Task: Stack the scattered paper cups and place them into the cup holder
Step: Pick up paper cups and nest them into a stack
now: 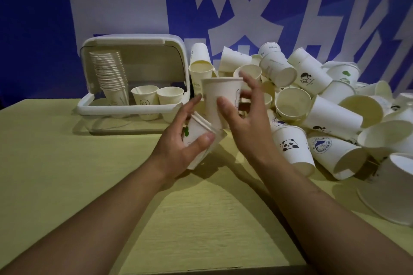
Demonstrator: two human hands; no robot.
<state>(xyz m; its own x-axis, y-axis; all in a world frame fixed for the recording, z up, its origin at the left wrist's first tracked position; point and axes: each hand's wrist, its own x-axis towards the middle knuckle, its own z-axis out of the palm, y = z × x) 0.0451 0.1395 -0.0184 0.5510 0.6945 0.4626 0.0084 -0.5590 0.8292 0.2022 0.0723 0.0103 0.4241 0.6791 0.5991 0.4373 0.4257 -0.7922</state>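
Note:
My left hand [183,138] grips a short stack of white paper cups [201,138], tilted with the rims pointing up and to the right. My right hand [241,116] holds a single white paper cup [218,98] upright between thumb and fingers, its base just above the stack's open mouth. The white cup holder [134,108] stands open at the back left, with a tall stack of cups [110,73] leaning inside and two single cups beside it. A big heap of scattered paper cups [312,100] lies to the right.
The yellow-green table [67,163] carries everything. A blue and white banner [223,6] hangs right behind the holder and the heap. Loose cups, one with a panda print [290,147], lie close to my right forearm, and a large rim [384,203] sits at the right edge.

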